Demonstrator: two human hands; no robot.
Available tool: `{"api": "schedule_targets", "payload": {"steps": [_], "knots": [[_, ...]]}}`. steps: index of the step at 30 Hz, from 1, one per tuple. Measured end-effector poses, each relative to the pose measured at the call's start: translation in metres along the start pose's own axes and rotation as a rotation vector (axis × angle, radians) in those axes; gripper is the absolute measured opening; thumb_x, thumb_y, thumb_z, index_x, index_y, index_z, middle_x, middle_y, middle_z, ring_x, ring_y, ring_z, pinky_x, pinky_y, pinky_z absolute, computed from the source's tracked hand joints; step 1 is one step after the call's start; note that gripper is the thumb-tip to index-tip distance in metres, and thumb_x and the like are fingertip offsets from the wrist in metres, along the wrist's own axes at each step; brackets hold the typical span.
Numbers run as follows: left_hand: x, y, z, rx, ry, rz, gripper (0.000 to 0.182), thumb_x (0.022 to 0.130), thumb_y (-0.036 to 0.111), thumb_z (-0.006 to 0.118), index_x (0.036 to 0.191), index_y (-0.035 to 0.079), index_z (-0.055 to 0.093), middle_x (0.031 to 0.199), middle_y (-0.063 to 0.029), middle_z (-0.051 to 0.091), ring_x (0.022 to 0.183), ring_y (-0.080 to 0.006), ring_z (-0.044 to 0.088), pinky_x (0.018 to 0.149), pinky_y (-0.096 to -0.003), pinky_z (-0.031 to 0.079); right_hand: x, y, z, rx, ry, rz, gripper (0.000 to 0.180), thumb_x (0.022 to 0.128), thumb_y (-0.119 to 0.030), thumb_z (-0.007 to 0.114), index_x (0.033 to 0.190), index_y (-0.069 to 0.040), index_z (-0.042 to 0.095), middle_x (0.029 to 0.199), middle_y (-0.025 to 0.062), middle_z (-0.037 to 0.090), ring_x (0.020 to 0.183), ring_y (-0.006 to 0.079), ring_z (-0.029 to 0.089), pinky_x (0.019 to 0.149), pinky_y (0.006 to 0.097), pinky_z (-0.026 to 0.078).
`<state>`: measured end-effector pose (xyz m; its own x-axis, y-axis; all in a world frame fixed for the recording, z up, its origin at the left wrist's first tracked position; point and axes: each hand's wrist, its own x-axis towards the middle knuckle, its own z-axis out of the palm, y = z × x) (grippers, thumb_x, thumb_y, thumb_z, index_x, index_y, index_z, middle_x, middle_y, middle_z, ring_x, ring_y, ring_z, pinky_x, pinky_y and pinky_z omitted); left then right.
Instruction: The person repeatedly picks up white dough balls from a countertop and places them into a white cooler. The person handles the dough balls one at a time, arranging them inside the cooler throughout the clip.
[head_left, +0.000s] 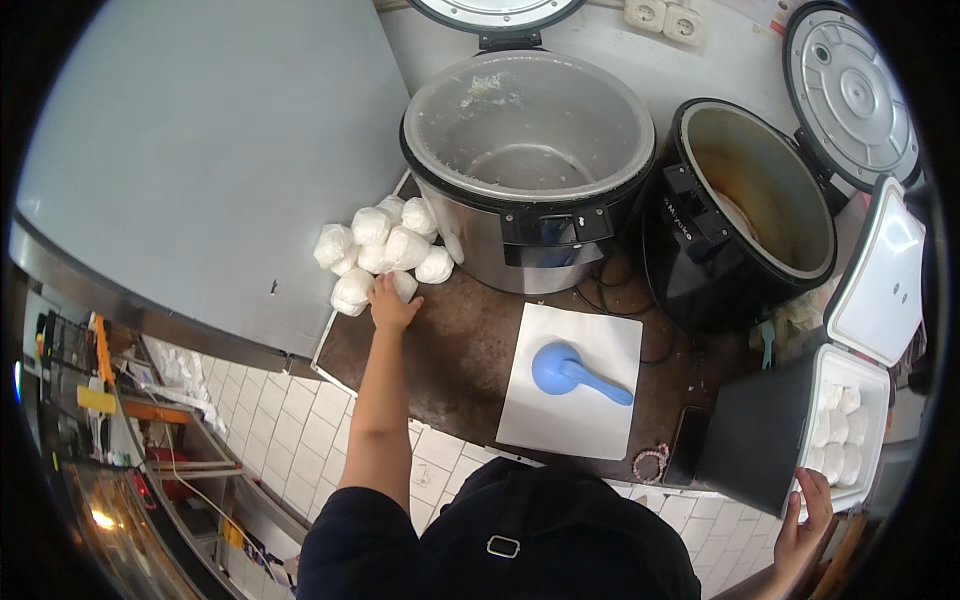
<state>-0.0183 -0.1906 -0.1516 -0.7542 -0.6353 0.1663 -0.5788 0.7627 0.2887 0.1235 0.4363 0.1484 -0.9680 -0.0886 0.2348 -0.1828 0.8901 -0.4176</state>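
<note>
My left hand reaches over the table's left end, its fingers on the nearest of several white wrapped bundles heaped beside a large steel rice cooker. Whether it grips that bundle cannot be told. At the far right, my right hand rests with its fingers at the near rim of an open cooler box, which has similar white bundles inside. A blue plastic rice scoop lies on a white sheet of paper between my hands.
A black rice cooker with its lid raised stands right of the steel one; cables run below both. A phone and a beaded bracelet lie near the table's front edge. A large grey metal appliance borders the table on the left.
</note>
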Motion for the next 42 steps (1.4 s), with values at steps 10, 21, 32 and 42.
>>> {"api": "schedule_targets", "payload": {"steps": [10, 21, 32, 42], "knots": [[-0.061, 0.008, 0.019, -0.325, -0.138, 0.235, 0.071, 0.051, 0.025, 0.083, 0.110, 0.003, 0.052, 0.107, -0.0166, 0.056, 0.105, -0.0372, 0.053, 0.089, -0.0467, 0.044, -0.016, -0.041, 0.117, 0.396, -0.019, 0.120, 0.023, 0.076, 0.001, 0.061, 0.097, -0.001, 0.069, 0.092, 0.0152, 0.067, 0.088, 0.0281, 0.063, 0.082, 0.0345, 0.047], [-0.179, 0.092, -0.048, -0.721, -0.470, 0.988, 0.077, 0.066, 0.033, 0.080, 0.128, 0.005, 0.044, 0.136, -0.0203, 0.040, 0.129, -0.0389, 0.032, 0.105, -0.0486, 0.028, 0.003, -0.081, 0.349, 1.596, -0.846, 0.667, 0.084, 0.077, -0.023, 0.077, 0.143, -0.008, 0.027, 0.118, 0.0092, 0.056, 0.110, 0.0210, 0.055, 0.088, 0.0336, 0.049], [-0.014, -0.051, 0.052, -0.088, 0.202, 0.550, 0.083, 0.066, 0.030, 0.079, 0.138, 0.014, 0.041, 0.143, -0.0182, 0.036, 0.132, -0.0374, 0.033, 0.109, -0.0548, 0.024, 0.021, 0.060, -0.005, 0.444, 0.594, 0.276, 0.065, 0.066, -0.024, 0.083, 0.120, -0.003, 0.052, 0.104, 0.0128, 0.065, 0.094, 0.0230, 0.064, 0.081, 0.0355, 0.054], [0.020, -0.091, 0.072, -0.750, 0.013, 0.279, 0.066, 0.072, 0.010, 0.074, 0.128, -0.002, 0.043, 0.118, -0.0157, 0.054, 0.104, -0.0276, 0.054, 0.096, -0.0409, 0.041, 0.099, 0.183, -0.049, 0.147, 0.144, 0.445, 0.055, 0.071, -0.030, 0.080, 0.115, -0.009, 0.055, 0.100, 0.0135, 0.064, 0.090, 0.0205, 0.061, 0.076, 0.0315, 0.048]]}}
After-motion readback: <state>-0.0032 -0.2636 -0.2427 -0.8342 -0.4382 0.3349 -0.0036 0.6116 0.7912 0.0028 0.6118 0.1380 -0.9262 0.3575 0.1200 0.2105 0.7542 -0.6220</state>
